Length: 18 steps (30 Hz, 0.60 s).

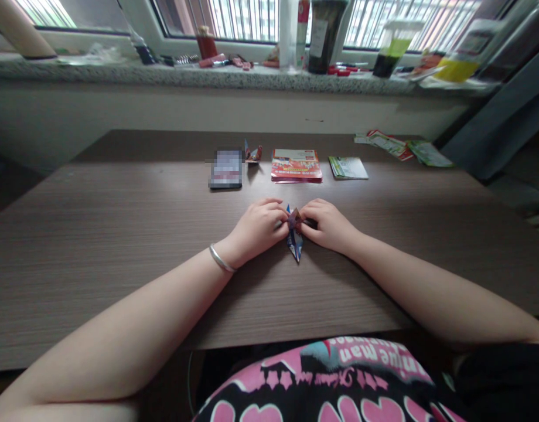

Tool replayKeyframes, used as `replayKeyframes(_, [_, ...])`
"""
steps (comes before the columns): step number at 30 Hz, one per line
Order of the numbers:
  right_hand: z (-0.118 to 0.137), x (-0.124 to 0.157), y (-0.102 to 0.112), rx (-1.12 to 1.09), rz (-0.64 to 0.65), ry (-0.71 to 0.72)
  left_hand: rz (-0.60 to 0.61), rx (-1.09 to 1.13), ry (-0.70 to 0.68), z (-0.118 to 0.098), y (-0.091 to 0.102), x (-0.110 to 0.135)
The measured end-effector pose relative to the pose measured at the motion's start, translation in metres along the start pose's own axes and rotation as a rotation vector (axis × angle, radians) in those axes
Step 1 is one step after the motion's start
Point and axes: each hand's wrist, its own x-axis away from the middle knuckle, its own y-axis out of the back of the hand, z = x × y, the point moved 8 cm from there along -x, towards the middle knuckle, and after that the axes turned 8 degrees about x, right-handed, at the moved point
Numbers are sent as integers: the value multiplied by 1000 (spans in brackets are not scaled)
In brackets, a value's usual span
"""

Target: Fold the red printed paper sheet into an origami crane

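Note:
A small folded paper piece (294, 235), blue and red printed paper creased to a point, lies on the wooden table (120, 234) between my two hands. My left hand (258, 228), with a silver bangle on the wrist, pinches its left side with curled fingers. Pressed against the other side, my right hand (328, 225) has its fingers closed on the paper's upper part. The lower tip of the paper sticks out towards me.
Farther back on the table lie a phone (226, 168), a finished folded paper figure (253, 154), a stack of red leaflets (296, 166), a green leaflet (347, 167) and more leaflets (401, 146) at the right. Bottles and jars line the windowsill (208, 73).

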Motion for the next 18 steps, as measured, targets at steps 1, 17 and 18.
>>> replayKeyframes(1, [-1,0,0,-3,-3,-6,8,22,24,3,-1,0])
replayKeyframes(17, [-10,-3,-2,-101,-54,-87,18,251,229,20,-3,-1])
replayKeyframes(18, [-10,-3,-3,-90,-50,-81,13,255,232,20,-2,0])
